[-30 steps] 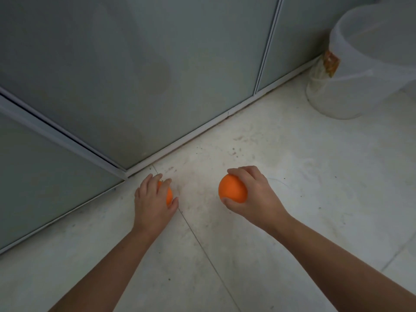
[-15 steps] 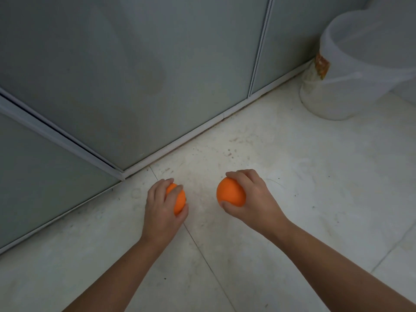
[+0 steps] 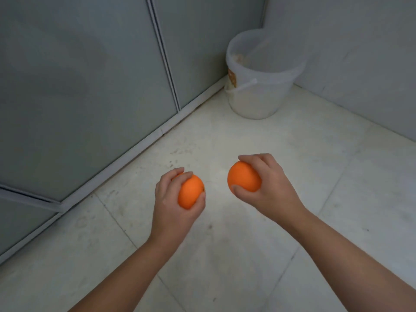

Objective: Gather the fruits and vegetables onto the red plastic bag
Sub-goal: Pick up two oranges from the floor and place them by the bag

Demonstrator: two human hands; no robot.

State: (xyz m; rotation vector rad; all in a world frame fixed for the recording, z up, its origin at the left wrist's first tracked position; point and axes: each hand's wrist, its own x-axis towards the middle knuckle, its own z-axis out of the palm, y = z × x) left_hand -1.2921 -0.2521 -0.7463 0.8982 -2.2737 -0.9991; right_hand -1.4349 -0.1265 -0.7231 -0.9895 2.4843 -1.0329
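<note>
While each grips a round orange fruit, my left hand (image 3: 173, 199) and right hand (image 3: 267, 185) hover apart above the pale tiled floor (image 3: 292, 221): left orange (image 3: 190, 191), right orange (image 3: 244, 176).

We find no readable text; orange label (image 3: 232, 78) on white bucket (image 3: 265, 86) too blurred for us to read.

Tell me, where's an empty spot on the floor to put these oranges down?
The floor is bare between the hands and the white bucket, and to the right toward the wall. Only the corner around the bucket is crowded. No red bag shows here.
</note>
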